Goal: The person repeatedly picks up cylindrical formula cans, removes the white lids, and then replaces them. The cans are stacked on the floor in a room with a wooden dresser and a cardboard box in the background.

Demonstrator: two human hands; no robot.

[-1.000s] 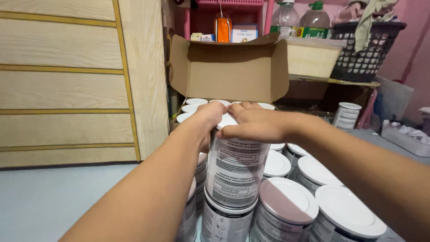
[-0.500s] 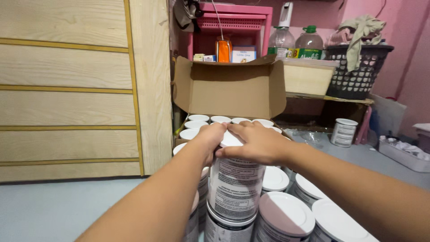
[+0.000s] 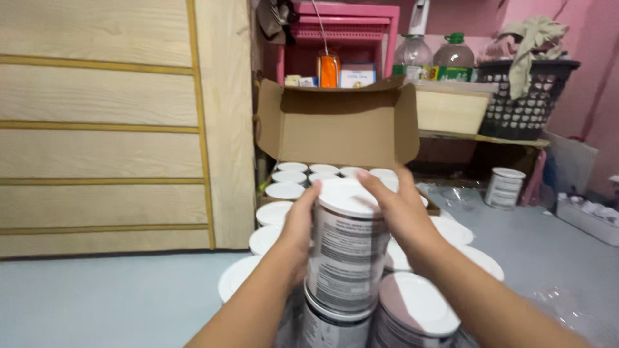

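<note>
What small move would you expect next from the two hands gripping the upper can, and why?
Probably a short lift and carry forward toward the open cardboard box. The left hand and right hand clasp opposite sides of the white-lidded can, which stands on another can. The box behind already holds rows of similar cans, though whether a free slot remains cannot be told.

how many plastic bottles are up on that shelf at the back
2. A clear bottle with a white top stands beside a green-capped bottle, both behind the beige tub, left of the dark laundry basket. Others may be hidden behind them.
</note>
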